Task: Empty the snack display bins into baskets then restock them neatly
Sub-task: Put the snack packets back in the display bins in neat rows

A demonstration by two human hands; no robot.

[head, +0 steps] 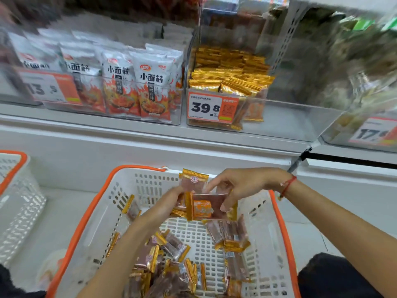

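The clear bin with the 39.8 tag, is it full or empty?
Partly full: gold packets fill the clear bin's left side only.

The basket (120,203) is matt white perforated plastic with a smooth orange rim. The snack packets (199,208) are glossy clear film with crimped gold-foil ends. The display bin (285,117) is clear glossy plastic; its price tag (211,107) looks like matt paper. A red string bracelet (289,186) circles one wrist
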